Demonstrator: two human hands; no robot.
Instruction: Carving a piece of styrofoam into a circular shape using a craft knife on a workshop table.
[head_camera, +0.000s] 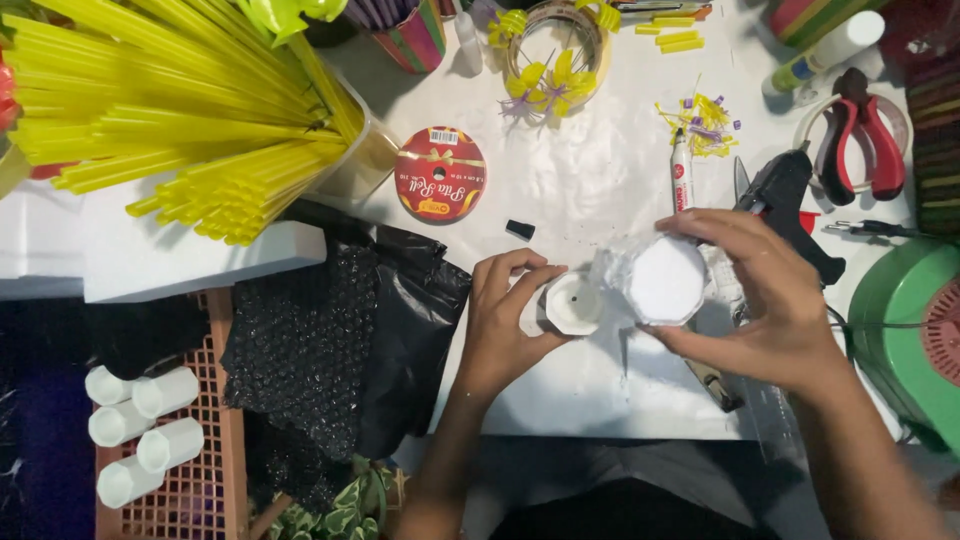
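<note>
White pot (572, 303) with a dark hole in its base, tipped on its side over the table (590, 180), held in the left hand (505, 320), grip closed around it. Just beside it, white octagonal pot (665, 280) with clear wrapping, clasped by the right hand (765, 300), fingers closed around its rim. Near behind: black glue gun (785, 200), marker (681, 180), red ribbon spool (440, 173). Well apart, yellow straws (170, 110).

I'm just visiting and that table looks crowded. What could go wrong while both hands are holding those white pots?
The glue gun lies right behind the right hand; if hot, it might burn. The pliers sit close too. The left hand has only a fingertip grip on the small white pot, which could slip.
</note>
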